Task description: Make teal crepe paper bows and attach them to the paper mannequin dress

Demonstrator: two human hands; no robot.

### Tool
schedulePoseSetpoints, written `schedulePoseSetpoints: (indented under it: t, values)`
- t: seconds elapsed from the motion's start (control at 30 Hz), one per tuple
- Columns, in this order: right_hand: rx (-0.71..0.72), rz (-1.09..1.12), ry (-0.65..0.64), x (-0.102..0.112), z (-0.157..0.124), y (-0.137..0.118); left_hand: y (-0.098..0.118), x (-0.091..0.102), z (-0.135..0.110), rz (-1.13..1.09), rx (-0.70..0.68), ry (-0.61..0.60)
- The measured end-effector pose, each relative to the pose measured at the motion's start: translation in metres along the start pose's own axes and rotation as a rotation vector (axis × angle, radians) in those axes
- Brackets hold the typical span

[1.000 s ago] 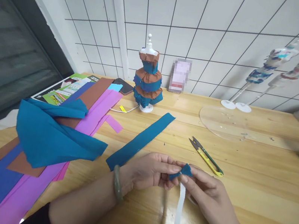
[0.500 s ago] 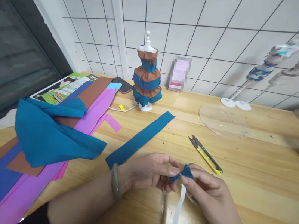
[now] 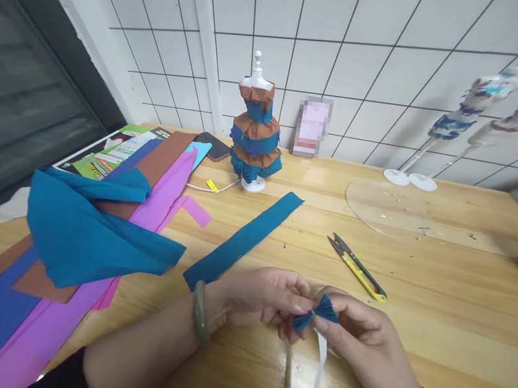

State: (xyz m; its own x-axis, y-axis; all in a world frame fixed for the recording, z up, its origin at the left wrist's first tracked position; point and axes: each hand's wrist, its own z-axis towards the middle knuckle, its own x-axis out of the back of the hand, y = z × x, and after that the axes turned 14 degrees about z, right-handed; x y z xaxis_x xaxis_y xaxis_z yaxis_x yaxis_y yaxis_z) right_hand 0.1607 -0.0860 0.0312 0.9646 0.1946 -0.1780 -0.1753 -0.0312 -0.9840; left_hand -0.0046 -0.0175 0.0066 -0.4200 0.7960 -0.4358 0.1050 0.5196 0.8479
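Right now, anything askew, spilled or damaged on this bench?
Nothing damaged or spilled. The top teal sheet on the paper pile is rumpled and folded over, and a few tiny specks lie on the clear disc. The left hand and right hand pinch a small teal pleated piece.

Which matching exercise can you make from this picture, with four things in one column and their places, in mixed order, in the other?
Things:
1. small blue bow
2. yellow snips
3. long blue strip
4. dressed mini mannequin

Places:
a. standing upright near the tiled wall
b. flat on the table, between the paper pile and the yellow snips
c. pinched between the left hand and the right hand
d. on the table, right of the long blue strip

Pairs: 1-c, 2-d, 3-b, 4-a.
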Motion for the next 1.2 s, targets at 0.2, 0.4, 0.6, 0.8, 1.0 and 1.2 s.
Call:
schedulePoseSetpoints:
  t: [0.2, 0.4, 0.6, 0.8, 1.0, 1.2]
  values:
    - [-0.018, 0.025, -0.025, 0.000, 0.000, -0.001, 0.003, -0.001, 0.000, 0.024, -0.011, 0.041]
    - [0.041, -0.094, 0.017, 0.000, 0.001, -0.002, 0.005, -0.002, 0.000, 0.125, -0.002, 0.119]
    - [0.061, -0.150, 0.041, 0.003, 0.000, 0.001, 0.005, -0.005, 0.000, 0.204, -0.081, 0.205]
    - [0.036, -0.147, 0.057, 0.006, -0.003, 0.005, 0.009, -0.010, 0.003, 0.135, -0.155, 0.340]
    - [0.042, -0.129, 0.225, 0.007, 0.000, 0.010, 0.011, -0.021, -0.003, 0.375, -0.281, 0.487]
    - [0.003, -0.143, 0.279, 0.006, 0.002, 0.011, 0.009, -0.021, -0.001, 0.644, -0.353, 0.569]
